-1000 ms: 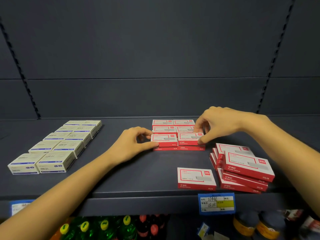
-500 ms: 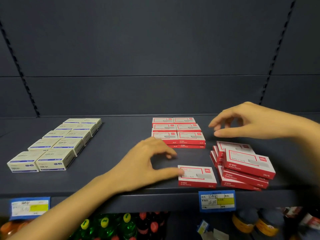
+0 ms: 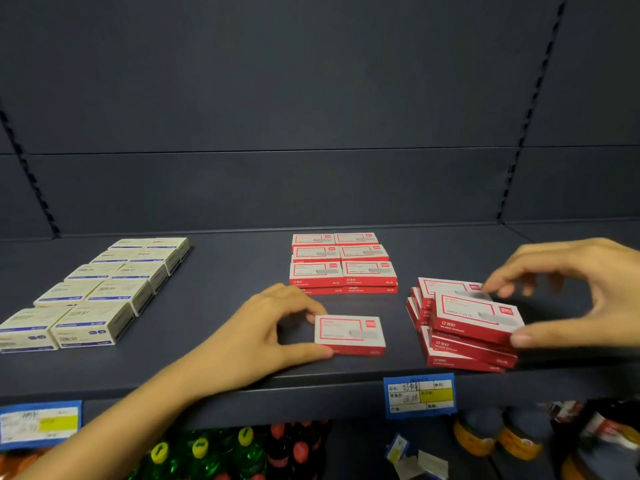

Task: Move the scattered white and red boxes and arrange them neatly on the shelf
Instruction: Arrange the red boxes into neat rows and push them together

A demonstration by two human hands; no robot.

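Observation:
A single white and red box (image 3: 349,335) lies flat near the front of the dark shelf (image 3: 214,306). My left hand (image 3: 266,336) pinches its left end between thumb and fingers. At the right a messy pile of white and red boxes (image 3: 460,327) leans askew. My right hand (image 3: 571,289) spans the pile's top box (image 3: 476,317), thumb at its right end and fingertips at its back edge. Behind, a tidy block of white and red boxes (image 3: 343,263) stands in two columns, stacked in layers.
Two rows of cream and blue boxes (image 3: 100,289) fill the shelf's left side. Blue price tags (image 3: 419,394) hang on the front lip. Below are green and red bottles (image 3: 221,452) and jars (image 3: 498,434). A dark back panel closes the shelf behind.
My left hand left the tidy block, came forward and closed on the single box. My right hand drew back from the block and came down over the messy pile's top box.

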